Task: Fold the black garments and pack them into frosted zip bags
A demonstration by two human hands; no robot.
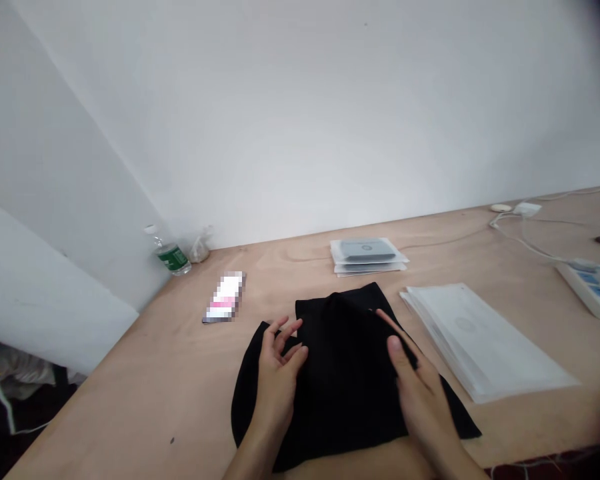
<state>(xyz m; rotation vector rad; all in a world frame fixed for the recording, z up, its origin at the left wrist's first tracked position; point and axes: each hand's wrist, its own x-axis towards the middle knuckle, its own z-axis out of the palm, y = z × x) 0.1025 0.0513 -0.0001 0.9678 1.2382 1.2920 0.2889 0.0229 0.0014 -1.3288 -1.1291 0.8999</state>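
— While two bare hands are spread over it, where is the black cloth garment (347,393) placed?

— It is seen lying in soft folds near the front edge of the plywood worktop (115,393), directly before the camera's wearer.

— And the grip?

— It is open on both sides. The left hand (277,373) is shown with its fingers spread over the garment's left part, and the right hand (420,393) with its fingers extended across the right part. The fingers are held apart, and no fold is clamped by either hand.

— How is it expected to handle?

— It is judged light, soft and limp, and likely to slump if lifted by one point. Hold would best be taken at a hem or a fold edge, pinched between thumb and fingers, though the edges are hard to pick out in the black cloth.

— What limits movement around it?

— The worktop's front edge is close behind the garment's lower side. A stack of translucent white plastic bags (485,340) is set just beside its right side. Farther back are a stack of clear packets with a grey pouch (367,252) and a pixelated flat item (224,297). A green-labelled water bottle (171,257) stands near the wall corner. More room is judged to lie to the garment's left.
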